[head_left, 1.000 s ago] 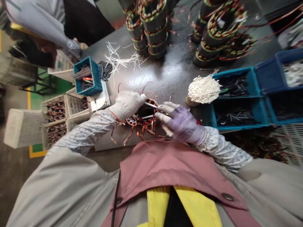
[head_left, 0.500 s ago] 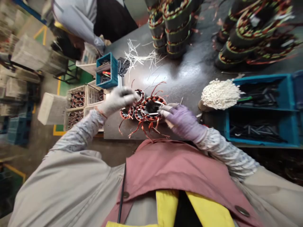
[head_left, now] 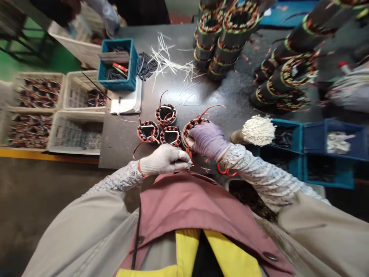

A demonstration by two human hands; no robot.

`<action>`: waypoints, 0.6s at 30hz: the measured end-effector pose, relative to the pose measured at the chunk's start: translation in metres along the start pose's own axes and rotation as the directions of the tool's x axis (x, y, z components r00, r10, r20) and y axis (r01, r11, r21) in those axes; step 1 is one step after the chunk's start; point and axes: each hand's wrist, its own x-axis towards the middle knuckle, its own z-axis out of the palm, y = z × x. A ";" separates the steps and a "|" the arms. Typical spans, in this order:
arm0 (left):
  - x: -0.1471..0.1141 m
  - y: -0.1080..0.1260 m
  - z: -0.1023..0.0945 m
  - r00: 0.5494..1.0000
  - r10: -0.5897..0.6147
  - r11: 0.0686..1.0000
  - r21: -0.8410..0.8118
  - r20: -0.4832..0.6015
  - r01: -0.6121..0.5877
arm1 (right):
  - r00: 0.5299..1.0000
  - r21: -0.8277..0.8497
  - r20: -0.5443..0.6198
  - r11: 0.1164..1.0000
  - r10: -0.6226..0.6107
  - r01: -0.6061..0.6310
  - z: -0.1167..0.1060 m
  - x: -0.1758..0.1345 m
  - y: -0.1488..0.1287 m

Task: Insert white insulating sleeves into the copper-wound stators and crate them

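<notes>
My right hand point(head_left: 210, 141), in a purple glove, is closed over the right rim of a larger wound stator point(head_left: 193, 124), its fingers partly inside the ring. My left hand point(head_left: 168, 158), in a white glove, is in front of that stator, fingers pinched together at its reddish wire leads point(head_left: 189, 151); the fingertips' exact hold is partly hidden. Beside the left hand stand three smaller wound stators: a back one point(head_left: 166, 114), a left one point(head_left: 148, 131) and a near one point(head_left: 170, 135). White strips show in the left and near rings.
Loose white strips point(head_left: 173, 63) lie at the back, near a blue bin point(head_left: 118, 63). Stacked large stators point(head_left: 227, 46) stand behind. Rightward are a bundle of white sticks point(head_left: 258, 130), blue trays point(head_left: 328, 169) and red-handled scissors point(head_left: 226, 169). White crates point(head_left: 76, 130) stand left.
My left hand has come down from above the small stators to the larger stator's near side. My right hand now reaches over that stator's rim. The view has also shifted.
</notes>
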 end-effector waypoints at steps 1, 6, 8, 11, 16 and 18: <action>-0.001 -0.003 0.000 1.000 0.022 1.000 -0.022 0.005 -0.021 | 1.000 -0.003 -0.023 1.000 0.017 -0.017 0.004 -0.002 0.000; -0.011 -0.022 -0.008 0.998 0.019 0.999 -0.030 -0.052 -0.020 | 0.913 0.141 -0.404 0.990 0.053 0.005 0.045 -0.023 0.016; -0.011 -0.027 -0.017 0.989 -0.033 0.999 -0.022 -0.146 0.030 | 0.820 0.230 -0.564 0.972 0.093 0.048 0.061 -0.032 0.023; 0.005 -0.022 -0.033 0.968 -0.063 0.985 0.139 -0.242 0.099 | 0.703 0.308 -0.694 0.947 0.158 0.091 0.071 -0.043 0.031; 0.067 0.019 -0.046 0.979 -0.173 0.855 0.509 0.105 0.097 | 0.706 0.261 -0.697 0.961 0.124 0.089 0.063 -0.061 0.046; 0.091 0.035 -0.044 0.912 -0.309 0.796 0.599 0.270 0.092 | 0.769 0.193 -0.640 0.970 0.010 0.148 0.064 -0.066 0.050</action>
